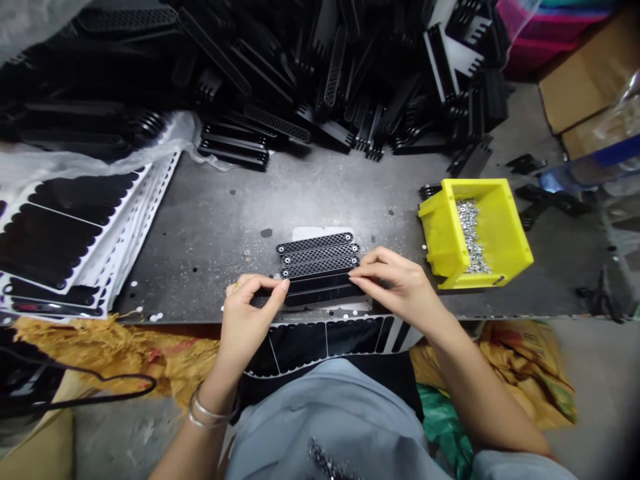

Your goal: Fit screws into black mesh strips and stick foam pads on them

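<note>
My left hand (249, 312) pinches the left end of a glossy black strip (323, 289) lying at the near edge of the grey table (210, 227). My right hand (395, 280) pinches its right end. Both hands' fingers are closed on it. Just beyond the strip lie three black mesh grille pieces (317, 254) in a row, side by side. A sheet of black adhesive strips (325, 337) rests on my lap below the table edge.
A yellow bin (505, 233) holding small silver screws stands to the right. A large heap of black plastic parts (325, 67) fills the back. Stacked white sheets with black strips (65, 233) lie at the left. Cardboard boxes (585, 73) sit far right.
</note>
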Action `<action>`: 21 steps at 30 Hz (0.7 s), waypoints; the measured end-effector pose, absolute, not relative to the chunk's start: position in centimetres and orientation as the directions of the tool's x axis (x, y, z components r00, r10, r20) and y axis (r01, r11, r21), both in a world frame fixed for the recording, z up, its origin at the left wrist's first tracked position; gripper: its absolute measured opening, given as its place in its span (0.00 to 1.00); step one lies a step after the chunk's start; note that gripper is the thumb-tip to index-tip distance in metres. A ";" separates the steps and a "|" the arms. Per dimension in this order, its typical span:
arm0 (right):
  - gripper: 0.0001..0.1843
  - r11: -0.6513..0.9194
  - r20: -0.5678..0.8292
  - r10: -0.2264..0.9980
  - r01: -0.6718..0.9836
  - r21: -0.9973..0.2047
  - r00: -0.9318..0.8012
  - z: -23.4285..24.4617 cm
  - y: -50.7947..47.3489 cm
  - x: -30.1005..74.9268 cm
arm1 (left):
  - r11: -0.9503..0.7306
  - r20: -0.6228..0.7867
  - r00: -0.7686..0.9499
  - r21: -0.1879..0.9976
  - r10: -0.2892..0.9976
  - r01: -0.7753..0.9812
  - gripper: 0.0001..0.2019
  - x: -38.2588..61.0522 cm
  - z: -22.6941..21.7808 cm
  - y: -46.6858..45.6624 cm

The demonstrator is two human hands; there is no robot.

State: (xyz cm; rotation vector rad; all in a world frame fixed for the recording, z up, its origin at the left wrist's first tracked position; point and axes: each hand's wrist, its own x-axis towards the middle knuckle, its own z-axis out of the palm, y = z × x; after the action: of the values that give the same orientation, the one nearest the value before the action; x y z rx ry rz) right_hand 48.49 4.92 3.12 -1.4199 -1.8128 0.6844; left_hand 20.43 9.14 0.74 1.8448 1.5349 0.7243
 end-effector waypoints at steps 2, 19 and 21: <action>0.09 0.256 0.298 0.953 0.663 -0.703 -0.051 3.5 3.5 48.8 | -0.206 0.140 0.152 0.734 0.978 0.647 0.09 20.7 0.9 8.6; 0.10 0.194 0.207 0.978 0.490 -0.850 -0.028 0.3 -7.3 50.7 | -0.816 0.522 0.687 0.549 0.505 0.182 0.16 25.9 -4.5 2.8; 0.13 0.120 0.126 0.992 0.452 -0.884 -0.017 1.1 -7.6 51.7 | -0.815 0.541 0.667 0.550 0.513 0.181 0.15 26.2 -4.3 2.7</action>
State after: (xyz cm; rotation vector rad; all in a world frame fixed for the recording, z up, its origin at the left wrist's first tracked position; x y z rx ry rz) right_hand 51.75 -7.60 1.07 -1.4472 -1.5906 0.8438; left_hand 26.15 2.71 -4.35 2.4265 0.5397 0.9834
